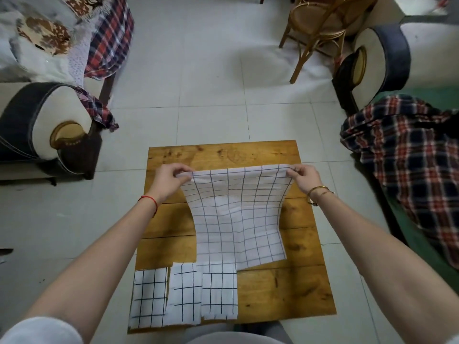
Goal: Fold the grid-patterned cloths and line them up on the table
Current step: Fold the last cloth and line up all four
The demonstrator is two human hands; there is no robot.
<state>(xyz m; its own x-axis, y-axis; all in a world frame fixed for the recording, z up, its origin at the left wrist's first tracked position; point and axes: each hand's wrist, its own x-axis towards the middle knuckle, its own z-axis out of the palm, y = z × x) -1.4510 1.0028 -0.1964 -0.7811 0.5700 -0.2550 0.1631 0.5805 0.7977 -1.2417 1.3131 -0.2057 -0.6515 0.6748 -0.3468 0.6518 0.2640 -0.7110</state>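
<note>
On wooden table (285,289), centre of view: four grid-patterned cloths counted. Three folded cloths in a row along near-left edge — left folded cloth (149,297), middle folded cloth (185,294), right folded cloth (219,294) — side by side, edges touching or just overlapping; exact contact between them hard to judge from this angle. Fourth, the open cloth (238,219), held up by its far edge, lower part draped down onto table, near edge just overlapping tops of middle and right folded cloths.

Two hands in view. Left hand (171,181) pinching far-left corner of open cloth, fingers curled over the hem. Right hand (304,180) pinching far-right corner likewise, thumb and fingertips closed on fabric. Far edge stretched taut between the two hands, raised off table. One red string bracelet (149,201) on left wrist; gold bangles (318,192) on right wrist, count unclear.

Surroundings: pale tiled floor (198,95). One wooden chair (315,28) far right. Plaid blanket (407,155) on green seat at right; another plaid fabric (111,38) on sofa at upper left.
</note>
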